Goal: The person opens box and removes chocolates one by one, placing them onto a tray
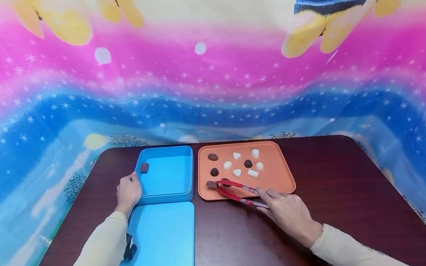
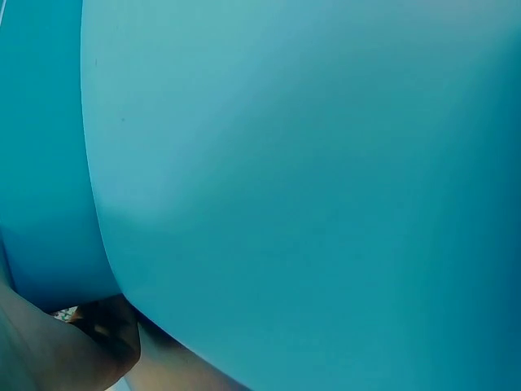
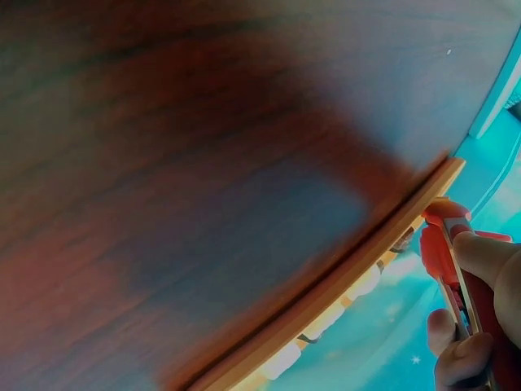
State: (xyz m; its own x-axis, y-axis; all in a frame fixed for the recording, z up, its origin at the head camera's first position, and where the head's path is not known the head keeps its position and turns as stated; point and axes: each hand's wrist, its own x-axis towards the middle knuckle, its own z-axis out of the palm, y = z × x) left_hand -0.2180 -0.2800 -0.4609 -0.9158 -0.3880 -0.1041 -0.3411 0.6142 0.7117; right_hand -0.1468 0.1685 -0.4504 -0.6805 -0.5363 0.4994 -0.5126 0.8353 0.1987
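In the head view my right hand (image 1: 290,215) grips a pair of red-tipped tongs (image 1: 237,198). The tong tips meet a small brown chocolate block (image 1: 211,184) over the front-left corner of the orange tray (image 1: 283,181). Another dark chocolate (image 1: 225,181) lies right behind the tongs, partly covered. On the left, my left hand (image 1: 129,191) holds the left wall of an open blue box (image 1: 192,168). One brown block (image 1: 144,168) sits inside that box, by its left wall. Thumb and fingers of the right hand (image 3: 488,301) wrap the tong handles in the right wrist view.
Several white and dark chocolates (image 1: 248,163) are spread over the tray. A flat blue lid (image 1: 162,243) lies in front of the box, beneath the left forearm's side. The dark wooden table (image 1: 327,173) ends at a printed cloth backdrop (image 1: 211,108).
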